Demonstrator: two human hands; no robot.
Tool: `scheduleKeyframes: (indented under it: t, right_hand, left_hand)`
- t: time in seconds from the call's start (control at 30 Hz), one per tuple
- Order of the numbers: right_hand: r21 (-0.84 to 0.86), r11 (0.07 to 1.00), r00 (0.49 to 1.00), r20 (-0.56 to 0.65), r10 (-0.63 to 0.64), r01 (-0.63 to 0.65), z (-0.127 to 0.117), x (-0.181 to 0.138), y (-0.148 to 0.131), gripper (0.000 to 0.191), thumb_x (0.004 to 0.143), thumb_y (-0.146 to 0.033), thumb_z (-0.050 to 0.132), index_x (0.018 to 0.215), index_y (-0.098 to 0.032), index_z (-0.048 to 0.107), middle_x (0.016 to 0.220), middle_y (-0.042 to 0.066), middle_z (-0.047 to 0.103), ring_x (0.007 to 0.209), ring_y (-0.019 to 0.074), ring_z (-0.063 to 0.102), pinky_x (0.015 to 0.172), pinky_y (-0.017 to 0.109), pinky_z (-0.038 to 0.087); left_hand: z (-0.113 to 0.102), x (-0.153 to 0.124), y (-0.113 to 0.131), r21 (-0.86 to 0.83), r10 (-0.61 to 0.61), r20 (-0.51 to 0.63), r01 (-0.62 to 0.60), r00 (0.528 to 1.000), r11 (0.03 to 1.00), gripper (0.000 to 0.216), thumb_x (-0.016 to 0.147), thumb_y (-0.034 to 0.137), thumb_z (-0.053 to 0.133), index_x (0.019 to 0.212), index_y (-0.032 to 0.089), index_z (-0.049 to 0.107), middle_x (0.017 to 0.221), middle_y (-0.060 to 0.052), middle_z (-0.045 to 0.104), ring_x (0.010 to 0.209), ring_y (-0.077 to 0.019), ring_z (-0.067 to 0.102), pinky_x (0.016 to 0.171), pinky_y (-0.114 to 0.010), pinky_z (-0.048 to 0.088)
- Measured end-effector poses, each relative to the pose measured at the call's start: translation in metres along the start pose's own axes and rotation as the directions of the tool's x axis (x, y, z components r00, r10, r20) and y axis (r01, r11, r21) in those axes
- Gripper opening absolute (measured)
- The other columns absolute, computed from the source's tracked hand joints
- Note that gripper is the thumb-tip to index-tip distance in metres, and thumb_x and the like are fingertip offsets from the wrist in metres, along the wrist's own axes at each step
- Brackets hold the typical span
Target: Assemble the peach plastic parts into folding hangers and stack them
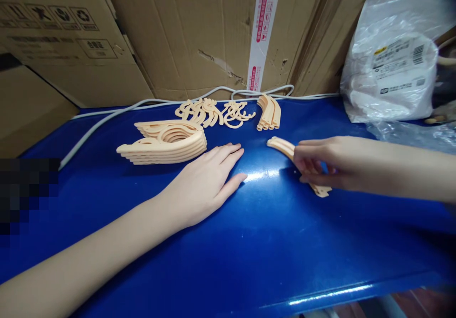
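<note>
My left hand [203, 182] rests flat on the blue table, fingers stretched out and nothing in it. Just behind it is a neat stack of beige plastic hanger frames [167, 152]. On the right, my right hand [320, 159] is closed round curved beige plastic hanger arms [281, 145]; their ends stick out on both sides, and the fingers hide the middle. Farther back lie several beige plastic hooks [203, 111], with a smaller heap of hooks [237, 114] beside them. To the right of these sits a bunch of curved hanger arms [269, 112].
Cardboard boxes [199, 33] stand along the back of the blue table [221, 261]. A white cable [142, 102] runs along their foot. A clear plastic bag with a labelled white package [395, 66] sits at the back right. The table's front edge shows at the lower right.
</note>
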State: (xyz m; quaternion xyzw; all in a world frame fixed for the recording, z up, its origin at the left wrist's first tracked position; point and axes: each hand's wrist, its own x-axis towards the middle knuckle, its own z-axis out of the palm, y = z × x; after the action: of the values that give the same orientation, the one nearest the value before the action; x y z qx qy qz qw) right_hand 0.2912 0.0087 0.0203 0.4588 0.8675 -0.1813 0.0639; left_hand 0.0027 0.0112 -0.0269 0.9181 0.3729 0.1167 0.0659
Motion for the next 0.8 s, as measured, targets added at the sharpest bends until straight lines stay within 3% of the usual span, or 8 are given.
scheduleKeyframes:
  t: [0.1,0.2,0.3,0.5,0.63,0.8]
  right_hand:
    - [0.050,0.981,0.982,-0.030,-0.187,0.188,0.008,-0.002,-0.021,0.009,0.096,-0.021,0.050,0.088,-0.025,0.051,0.093,-0.002,0.062,0.072,0.0108,0.057,0.063,0.023,0.042]
    - [0.103,0.955,0.958,-0.091,-0.271,0.280,0.014,0.001,-0.028,0.004,0.095,-0.020,0.052,0.092,-0.023,0.053,0.100,0.001,0.059,0.077,0.0123,0.058,0.069,0.025,0.043]
    - [0.146,0.944,0.950,-0.140,-0.277,0.297,0.015,0.006,-0.025,0.005,0.095,-0.025,0.056,0.101,-0.023,0.056,0.106,0.002,0.057,0.083,0.0140,0.059,0.073,0.026,0.045]
    - [0.172,0.947,0.949,-0.211,-0.234,0.272,0.012,0.010,-0.018,0.017,0.092,-0.020,0.061,0.108,-0.022,0.059,0.098,0.000,0.063,0.078,0.0129,0.059,0.067,0.024,0.043]
    - [0.184,0.940,0.942,-0.234,-0.242,0.287,0.012,0.011,-0.019,0.017,0.091,-0.019,0.062,0.108,-0.021,0.061,0.099,0.001,0.067,0.080,0.0130,0.063,0.070,0.024,0.044]
    - [0.180,0.939,0.937,-0.245,-0.247,0.294,0.012,0.013,-0.021,0.018,0.091,-0.021,0.062,0.109,-0.021,0.063,0.101,0.002,0.069,0.084,0.0141,0.065,0.071,0.024,0.044]
  left_hand:
    - [0.000,0.000,0.001,-0.042,-0.003,-0.026,0.002,1.000,0.999,0.063,0.103,0.052,0.036,0.150,0.009,0.040,0.151,-0.016,0.050,0.140,-0.0310,0.047,0.115,-0.050,0.040]
    - [0.000,0.001,0.001,-0.062,0.061,-0.058,-0.064,0.996,0.996,0.050,0.102,0.048,0.043,0.136,0.012,0.053,0.146,-0.015,0.056,0.138,-0.0321,0.048,0.114,-0.051,0.041]
    - [-0.001,0.002,0.000,-0.093,0.110,-0.084,-0.117,0.990,0.989,0.027,0.101,0.035,0.047,0.113,0.016,0.061,0.135,-0.013,0.062,0.130,-0.0281,0.055,0.107,-0.045,0.046]
    - [-0.003,0.004,0.000,-0.089,0.093,-0.118,-0.104,0.989,0.991,0.013,0.094,0.029,0.054,0.098,0.017,0.059,0.127,-0.010,0.065,0.118,-0.0249,0.059,0.096,-0.041,0.048]
    - [-0.003,0.004,0.001,-0.072,0.103,-0.128,-0.113,0.986,0.991,0.012,0.092,0.026,0.056,0.098,0.017,0.059,0.125,-0.009,0.064,0.117,-0.0244,0.058,0.095,-0.039,0.046]
    - [-0.004,0.005,0.004,-0.049,0.123,-0.140,-0.131,0.982,0.990,0.018,0.095,0.032,0.055,0.102,0.017,0.062,0.102,-0.004,0.064,0.091,-0.0214,0.058,0.078,-0.036,0.044]
